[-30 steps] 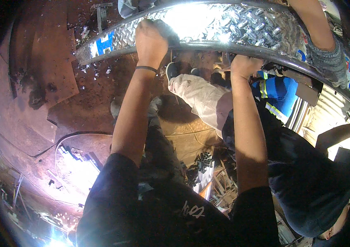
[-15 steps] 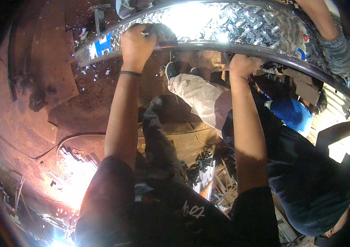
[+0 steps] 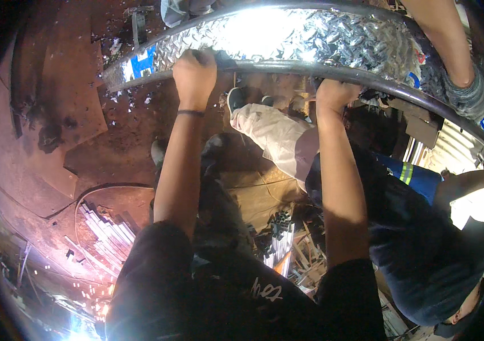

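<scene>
A long metal plate (image 3: 361,42) with a raised tread pattern stretches across the top, bordered by round tubes. My right hand (image 3: 336,94) is closed around the near tube (image 3: 287,66), right of the middle. Farther left, my left hand (image 3: 195,79) is a slightly blurred fist over the same tube's edge. Something dark, perhaps a pad or only shadow, shows beside its knuckles; what the fingers hold is hidden. Blue film (image 3: 142,61) sticks to the plate's left end. At the upper right another person's forearm (image 3: 444,42) reaches over the plate.
A co-worker in a dark shirt (image 3: 424,238) bends close on my right, with a light trouser leg (image 3: 270,128) below the plate. Stacked metal tubes (image 3: 105,230) lie at lower left, near sparks and a bright glare (image 3: 80,327). A cable (image 3: 111,186) crosses the rusty floor.
My left hand has drawn back toward me from over the plate to its near edge. My right hand stays on the tube. The glare at lower left has shrunk, and a blue garment at right has shifted.
</scene>
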The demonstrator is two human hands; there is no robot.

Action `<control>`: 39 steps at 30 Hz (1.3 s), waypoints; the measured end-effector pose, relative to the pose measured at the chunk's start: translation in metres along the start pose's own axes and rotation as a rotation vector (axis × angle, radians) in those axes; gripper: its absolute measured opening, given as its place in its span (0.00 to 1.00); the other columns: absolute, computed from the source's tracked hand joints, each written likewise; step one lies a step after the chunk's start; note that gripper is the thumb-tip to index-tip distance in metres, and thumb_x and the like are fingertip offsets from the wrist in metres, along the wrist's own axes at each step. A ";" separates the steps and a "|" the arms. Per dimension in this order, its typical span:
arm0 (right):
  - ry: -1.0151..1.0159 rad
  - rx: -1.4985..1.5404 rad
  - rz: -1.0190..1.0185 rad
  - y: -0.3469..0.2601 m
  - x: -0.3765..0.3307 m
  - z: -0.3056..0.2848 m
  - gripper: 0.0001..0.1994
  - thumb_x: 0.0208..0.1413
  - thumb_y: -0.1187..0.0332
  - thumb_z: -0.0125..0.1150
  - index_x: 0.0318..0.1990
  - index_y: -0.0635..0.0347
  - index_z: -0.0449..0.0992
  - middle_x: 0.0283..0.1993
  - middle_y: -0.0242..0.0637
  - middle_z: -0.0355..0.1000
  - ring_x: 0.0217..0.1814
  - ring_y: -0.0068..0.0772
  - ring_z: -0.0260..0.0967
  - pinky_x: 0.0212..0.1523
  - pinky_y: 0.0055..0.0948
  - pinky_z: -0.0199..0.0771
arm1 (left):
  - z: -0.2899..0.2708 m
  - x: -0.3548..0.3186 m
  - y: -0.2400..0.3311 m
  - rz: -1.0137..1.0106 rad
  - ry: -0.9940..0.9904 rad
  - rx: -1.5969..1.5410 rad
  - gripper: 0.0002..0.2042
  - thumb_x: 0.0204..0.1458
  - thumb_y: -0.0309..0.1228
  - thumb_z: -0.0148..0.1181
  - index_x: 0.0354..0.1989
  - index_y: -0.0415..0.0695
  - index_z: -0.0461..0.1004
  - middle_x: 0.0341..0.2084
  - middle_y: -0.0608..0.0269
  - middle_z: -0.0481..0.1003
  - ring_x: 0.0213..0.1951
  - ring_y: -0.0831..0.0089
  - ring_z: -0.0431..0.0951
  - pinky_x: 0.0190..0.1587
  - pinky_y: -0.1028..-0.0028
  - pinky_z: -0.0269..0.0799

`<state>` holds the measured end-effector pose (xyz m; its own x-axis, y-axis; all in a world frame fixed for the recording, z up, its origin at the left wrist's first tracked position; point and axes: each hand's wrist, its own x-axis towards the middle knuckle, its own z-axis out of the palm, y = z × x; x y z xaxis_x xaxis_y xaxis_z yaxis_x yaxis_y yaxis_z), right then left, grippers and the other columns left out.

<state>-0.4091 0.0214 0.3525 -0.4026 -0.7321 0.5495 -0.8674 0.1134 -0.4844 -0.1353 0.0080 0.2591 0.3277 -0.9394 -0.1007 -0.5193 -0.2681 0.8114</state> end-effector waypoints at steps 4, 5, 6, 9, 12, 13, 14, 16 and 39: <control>0.034 -0.058 -0.112 0.002 0.001 0.001 0.13 0.56 0.66 0.63 0.30 0.71 0.77 0.32 0.56 0.77 0.36 0.62 0.73 0.42 0.51 0.71 | -0.015 -0.009 -0.011 -0.043 -0.055 -0.218 0.13 0.58 0.34 0.60 0.37 0.34 0.81 0.26 0.44 0.80 0.30 0.52 0.83 0.36 0.62 0.75; 0.010 -0.113 -0.147 0.006 0.001 0.000 0.13 0.56 0.66 0.63 0.29 0.71 0.77 0.31 0.56 0.77 0.35 0.63 0.73 0.41 0.52 0.71 | -0.017 -0.007 -0.010 -0.013 -0.046 -0.231 0.12 0.58 0.34 0.61 0.38 0.35 0.82 0.27 0.44 0.80 0.31 0.52 0.83 0.37 0.62 0.75; -0.015 -0.167 -0.183 0.009 0.001 -0.001 0.14 0.57 0.65 0.63 0.29 0.71 0.77 0.30 0.56 0.77 0.35 0.64 0.73 0.40 0.52 0.72 | -0.019 -0.002 -0.010 0.017 -0.037 -0.244 0.12 0.57 0.34 0.62 0.39 0.36 0.82 0.29 0.45 0.81 0.32 0.52 0.83 0.37 0.62 0.76; 0.004 -0.129 -0.179 0.008 0.002 0.000 0.15 0.57 0.64 0.62 0.27 0.71 0.78 0.29 0.57 0.77 0.34 0.65 0.74 0.39 0.54 0.72 | -0.018 0.009 -0.004 0.177 -0.023 -0.289 0.11 0.55 0.32 0.65 0.39 0.37 0.83 0.33 0.46 0.82 0.34 0.52 0.84 0.39 0.62 0.77; 0.051 -0.105 -0.127 0.008 0.000 0.003 0.15 0.58 0.64 0.62 0.29 0.71 0.78 0.31 0.58 0.78 0.36 0.65 0.74 0.40 0.53 0.72 | -0.008 0.019 -0.009 0.274 0.002 -0.261 0.10 0.54 0.31 0.67 0.39 0.37 0.83 0.35 0.46 0.82 0.36 0.51 0.84 0.40 0.61 0.78; 0.048 -0.064 -0.104 0.006 0.002 0.006 0.15 0.58 0.64 0.62 0.30 0.72 0.78 0.32 0.58 0.78 0.36 0.64 0.75 0.40 0.53 0.72 | -0.006 0.021 -0.010 0.292 0.015 -0.240 0.10 0.53 0.31 0.67 0.39 0.37 0.83 0.36 0.46 0.82 0.36 0.51 0.84 0.40 0.60 0.78; 0.046 -0.024 -0.081 0.003 0.004 0.008 0.15 0.58 0.64 0.62 0.30 0.72 0.78 0.33 0.58 0.78 0.37 0.64 0.75 0.41 0.52 0.72 | -0.005 0.023 -0.011 0.272 0.014 -0.212 0.09 0.53 0.31 0.67 0.38 0.37 0.82 0.36 0.45 0.82 0.36 0.50 0.83 0.40 0.59 0.78; 0.015 -0.027 -0.055 0.002 0.005 0.008 0.15 0.58 0.64 0.62 0.31 0.73 0.79 0.34 0.59 0.79 0.39 0.63 0.75 0.43 0.52 0.72 | -0.005 0.023 -0.014 0.228 0.005 -0.159 0.09 0.54 0.30 0.66 0.35 0.36 0.81 0.35 0.44 0.82 0.36 0.47 0.83 0.39 0.57 0.77; -0.030 -0.139 0.031 0.002 0.003 0.006 0.15 0.58 0.66 0.64 0.32 0.75 0.77 0.36 0.54 0.79 0.40 0.52 0.75 0.48 0.46 0.72 | -0.016 0.050 0.028 0.323 -0.045 -0.097 0.17 0.44 0.32 0.71 0.42 0.35 0.83 0.39 0.42 0.82 0.38 0.49 0.84 0.43 0.59 0.80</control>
<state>-0.4105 0.0151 0.3492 -0.4227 -0.7462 0.5144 -0.8877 0.2267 -0.4006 -0.1206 -0.0435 0.2864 0.1225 -0.9815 0.1469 -0.5124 0.0642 0.8564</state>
